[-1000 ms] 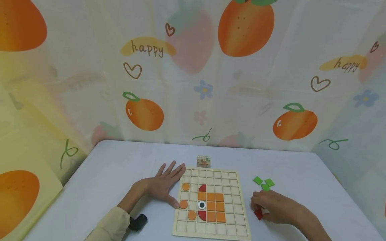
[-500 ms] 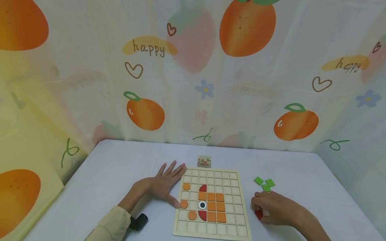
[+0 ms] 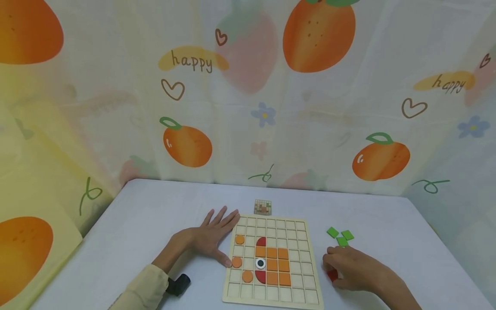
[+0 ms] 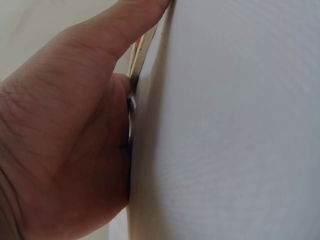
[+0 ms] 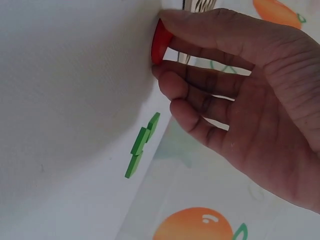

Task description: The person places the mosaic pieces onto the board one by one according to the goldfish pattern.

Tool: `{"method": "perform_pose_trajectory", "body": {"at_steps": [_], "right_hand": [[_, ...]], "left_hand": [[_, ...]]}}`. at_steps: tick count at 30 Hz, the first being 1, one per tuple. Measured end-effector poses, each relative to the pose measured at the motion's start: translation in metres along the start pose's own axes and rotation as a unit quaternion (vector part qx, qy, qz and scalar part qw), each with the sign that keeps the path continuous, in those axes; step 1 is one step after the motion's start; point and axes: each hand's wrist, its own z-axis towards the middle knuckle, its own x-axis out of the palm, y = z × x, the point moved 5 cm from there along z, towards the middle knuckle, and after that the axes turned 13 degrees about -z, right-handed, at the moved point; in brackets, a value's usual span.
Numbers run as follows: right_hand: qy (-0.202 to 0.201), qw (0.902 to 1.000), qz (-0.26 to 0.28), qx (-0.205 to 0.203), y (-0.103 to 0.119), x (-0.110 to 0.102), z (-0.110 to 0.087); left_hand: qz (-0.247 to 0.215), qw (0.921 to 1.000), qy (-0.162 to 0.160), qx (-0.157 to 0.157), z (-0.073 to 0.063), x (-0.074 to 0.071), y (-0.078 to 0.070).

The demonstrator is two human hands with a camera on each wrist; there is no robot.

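Observation:
My left hand [image 3: 211, 237] lies with fingers spread along the left edge of a wooden grid board [image 3: 284, 296], its thumb and fingertips touching the rim. Set in the board are several orange square tiles [image 3: 272, 265], an eye tile [image 3: 260, 263], two rounded red pieces [image 3: 261, 241] and three orange discs [image 3: 237, 262]. To the board's right, my right hand [image 3: 358, 269] pinches a small red piece [image 5: 160, 42] between thumb and fingers at the tabletop. Its other fingers are bent, and in the head view they cover part of the red piece.
Several green square tiles [image 3: 342, 241] lie just beyond the right hand. A small picture card [image 3: 263, 207] sits behind the board. Near the left sleeve is a black object [image 3: 179, 285]. A fruit-print cloth [image 3: 310, 107] hangs behind the white table [image 3: 174, 198].
The right thumb has drawn in toward the fingers around the red piece, which now shows less in the head view. The left hand and board stay in place.

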Motion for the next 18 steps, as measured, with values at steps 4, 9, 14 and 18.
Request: {"method": "perform_pose_trajectory", "body": {"at_steps": [4,9,14,18], "right_hand": [[0.003,0.9999,-0.014,0.009,0.0021,0.0003,0.0021],[-0.026,0.9987,-0.043,-0.007,0.0056,0.0014,0.0],[-0.031,0.9987,-0.038,-0.01,0.0052,0.0006,-0.0009],[-0.018,0.9997,-0.017,-0.006,0.006,-0.0036,0.0008]], "left_hand": [[0.022,0.9996,0.002,-0.014,0.0009,0.0001,0.0008],[0.033,0.9993,0.005,-0.018,0.0022,0.001,0.0016],[0.038,0.9991,0.005,-0.021,0.0027,0.0005,0.0029],[0.039,0.999,0.004,-0.022,0.0032,0.0016,0.0041]]}}
